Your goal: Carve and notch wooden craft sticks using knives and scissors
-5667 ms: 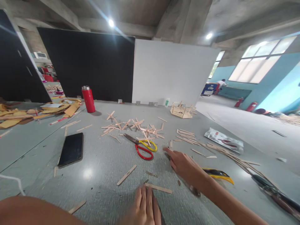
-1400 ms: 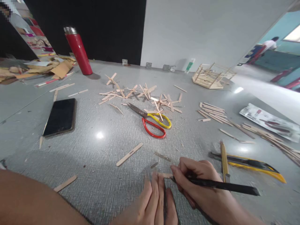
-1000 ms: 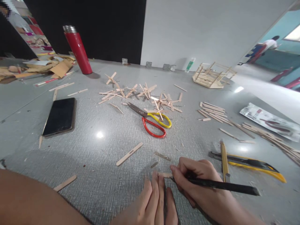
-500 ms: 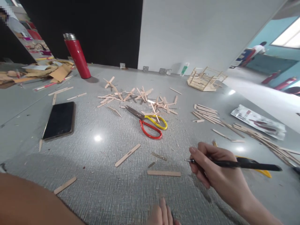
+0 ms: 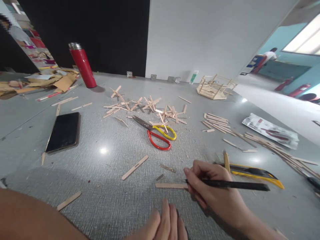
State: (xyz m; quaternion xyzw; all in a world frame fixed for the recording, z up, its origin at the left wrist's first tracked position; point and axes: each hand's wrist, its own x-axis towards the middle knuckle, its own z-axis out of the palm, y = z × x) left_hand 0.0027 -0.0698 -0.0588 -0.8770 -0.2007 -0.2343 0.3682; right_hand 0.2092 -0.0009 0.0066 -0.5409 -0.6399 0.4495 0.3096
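My right hand (image 5: 215, 193) is closed around a thin black pen (image 5: 232, 184), its tip at the right end of a flat wooden craft stick (image 5: 170, 185) lying on the grey floor. My left hand (image 5: 165, 225) lies flat at the bottom edge, fingers together and stretched out, a little short of that stick and holding nothing. A second loose stick (image 5: 135, 167) lies to the left of it.
Red and yellow scissors (image 5: 156, 132) lie among several scattered sticks (image 5: 145, 106). A yellow utility knife (image 5: 252, 172) sits right of my hand. A phone (image 5: 63, 131), red flask (image 5: 82, 65), stick-built frame (image 5: 212, 89), printed packet (image 5: 271, 130) and cardboard scraps (image 5: 47, 78) surround the area. My leg (image 5: 35, 218) fills the lower left.
My right hand with the pen swung out to the right, off the stick, then came back to its right end. My left hand drew back off the stick toward me.
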